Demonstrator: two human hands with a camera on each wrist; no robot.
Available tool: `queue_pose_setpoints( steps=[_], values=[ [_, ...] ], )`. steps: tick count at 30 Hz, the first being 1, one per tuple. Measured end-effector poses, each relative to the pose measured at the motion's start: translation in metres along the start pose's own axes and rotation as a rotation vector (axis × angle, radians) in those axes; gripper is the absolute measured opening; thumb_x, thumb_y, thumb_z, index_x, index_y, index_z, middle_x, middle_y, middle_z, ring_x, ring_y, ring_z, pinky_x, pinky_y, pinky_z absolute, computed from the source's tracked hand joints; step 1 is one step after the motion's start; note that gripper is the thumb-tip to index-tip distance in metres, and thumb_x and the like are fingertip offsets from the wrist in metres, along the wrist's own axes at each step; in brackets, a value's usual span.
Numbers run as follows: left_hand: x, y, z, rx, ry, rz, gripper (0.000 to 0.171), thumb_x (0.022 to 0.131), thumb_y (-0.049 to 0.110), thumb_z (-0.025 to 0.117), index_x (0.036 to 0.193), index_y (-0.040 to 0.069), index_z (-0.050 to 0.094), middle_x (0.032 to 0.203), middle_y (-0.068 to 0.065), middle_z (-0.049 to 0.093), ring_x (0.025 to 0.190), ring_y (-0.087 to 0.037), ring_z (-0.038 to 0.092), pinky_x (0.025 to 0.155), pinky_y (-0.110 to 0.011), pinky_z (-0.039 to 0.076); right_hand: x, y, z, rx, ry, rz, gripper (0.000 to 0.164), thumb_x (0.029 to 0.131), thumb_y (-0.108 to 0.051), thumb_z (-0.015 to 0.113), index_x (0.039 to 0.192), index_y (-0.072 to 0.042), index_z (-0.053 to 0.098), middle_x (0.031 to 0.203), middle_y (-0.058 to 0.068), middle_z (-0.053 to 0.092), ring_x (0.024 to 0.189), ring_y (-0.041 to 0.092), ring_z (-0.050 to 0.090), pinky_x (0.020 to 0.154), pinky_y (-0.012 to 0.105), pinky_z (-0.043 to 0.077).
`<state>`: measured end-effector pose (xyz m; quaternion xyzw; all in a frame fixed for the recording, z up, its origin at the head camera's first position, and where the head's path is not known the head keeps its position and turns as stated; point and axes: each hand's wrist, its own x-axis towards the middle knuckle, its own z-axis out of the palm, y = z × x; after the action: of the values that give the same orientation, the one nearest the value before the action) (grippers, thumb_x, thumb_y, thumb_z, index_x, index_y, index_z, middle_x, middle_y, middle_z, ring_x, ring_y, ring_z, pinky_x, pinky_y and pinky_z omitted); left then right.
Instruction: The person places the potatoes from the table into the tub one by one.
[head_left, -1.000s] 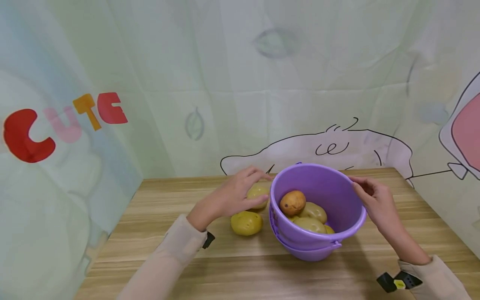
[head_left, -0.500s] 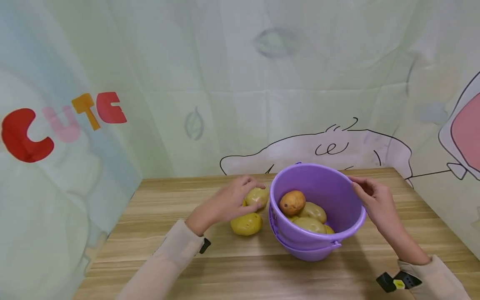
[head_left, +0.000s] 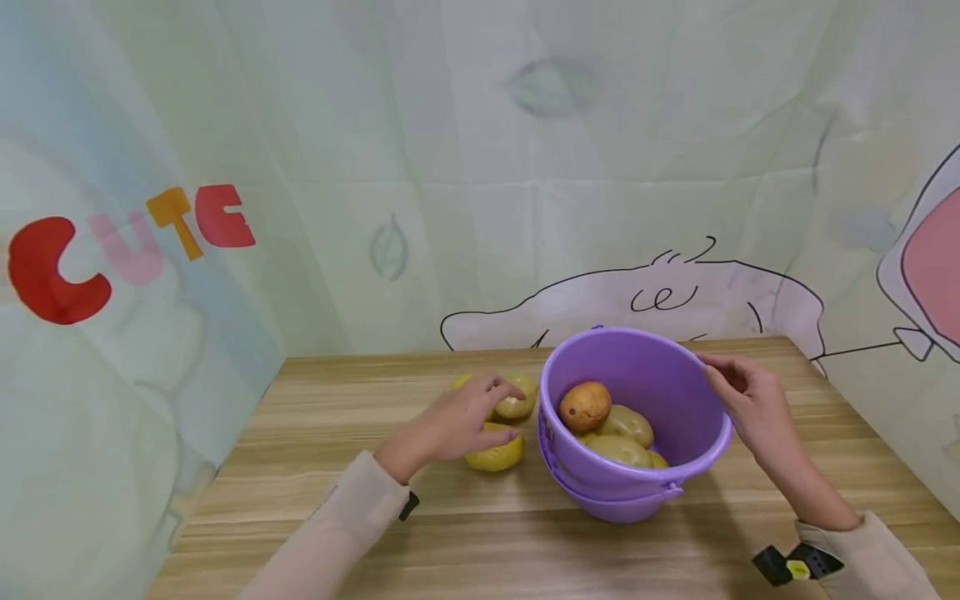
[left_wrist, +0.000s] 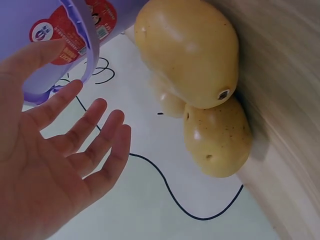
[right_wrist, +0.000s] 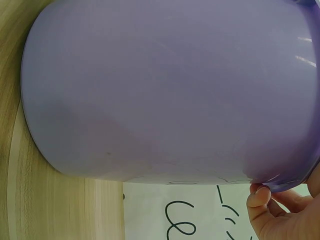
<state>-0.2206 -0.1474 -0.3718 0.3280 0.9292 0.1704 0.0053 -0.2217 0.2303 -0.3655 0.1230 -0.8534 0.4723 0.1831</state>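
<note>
A purple bucket (head_left: 637, 354) stands on the table, its handle hanging down the side. Inside lie pale potatoes (head_left: 619, 450) and an orange-brown round one with a dark spot (head_left: 585, 407). My right hand (head_left: 757, 408) pinches the bucket's rim on the right, thumb and fingers at the edge in the right wrist view. My left hand (head_left: 457, 421) hovers over potatoes left of the bucket, fingers spread and holding nothing. Below it sits a yellow potato (head_left: 497, 454); a paler potato (head_left: 517, 398) is behind, and another yellow one (head_left: 461, 381) is mostly hidden by the hand.
The wood-grain table (head_left: 315, 458) meets a printed curtain (head_left: 450, 208) at its back edge. Red labels (left_wrist: 60, 37) show on the bucket's side in the left wrist view.
My left hand has lowered and come back slightly from beside the bucket's rim to over the front yellow potato. The right hand and the bucket have stayed put.
</note>
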Motion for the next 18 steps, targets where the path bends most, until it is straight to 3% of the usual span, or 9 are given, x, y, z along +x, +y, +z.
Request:
queue_pose_setpoints(
  steps=[18],
  values=[
    [0.001, -0.007, 0.024, 0.007, -0.054, -0.018, 0.052, 0.093, 0.033, 0.069, 0.138, 0.011, 0.057, 0.129, -0.008, 0.054, 0.116, -0.023, 0.054, 0.098, -0.042, 0.047, 0.000, 0.001, 0.001, 0.001, 0.005, -0.007, 0.031, 0.103, -0.014, 0.055, 0.122, 0.009, 0.064, 0.107, 0.021, 0.067, 0.086, 0.003, 0.061, 0.070, 0.013, 0.050]
  ],
)
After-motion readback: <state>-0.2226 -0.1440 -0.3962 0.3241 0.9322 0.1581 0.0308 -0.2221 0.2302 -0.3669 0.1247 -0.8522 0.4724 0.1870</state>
